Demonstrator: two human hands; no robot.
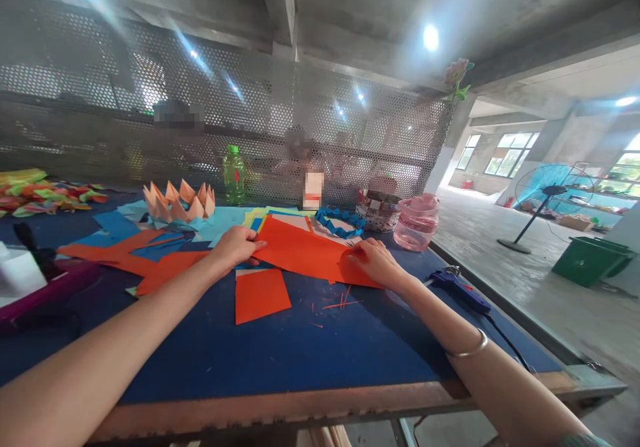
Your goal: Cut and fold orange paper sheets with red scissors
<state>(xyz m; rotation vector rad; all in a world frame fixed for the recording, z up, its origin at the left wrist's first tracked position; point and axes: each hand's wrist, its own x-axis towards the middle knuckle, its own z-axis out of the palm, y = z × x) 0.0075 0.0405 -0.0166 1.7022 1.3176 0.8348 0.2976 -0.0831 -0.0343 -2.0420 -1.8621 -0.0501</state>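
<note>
A large orange-red sheet of paper (305, 250) stretches between both hands, tilted above the table. My left hand (236, 247) pinches its left edge between thumb and fingers. At the opposite end, my right hand (377, 261) grips the sheet with curled fingers, partly hiding that edge. Below it, a smaller orange-red paper square (263, 295) lies flat on the blue table top (210, 360). Thin orange paper strips (343, 302) are scattered beside the square. More orange paper (173, 270) lies under and left of my left forearm.
Behind my hands stand a peach folded-paper ring (180, 203), a green bottle (233, 177) and a blue zigzag paper ring (340, 223). A pink jug (417, 223) is at the right. A blue glue gun (460, 290) with a cord lies near the right table edge. Perforated metal panels (265, 113) rise behind.
</note>
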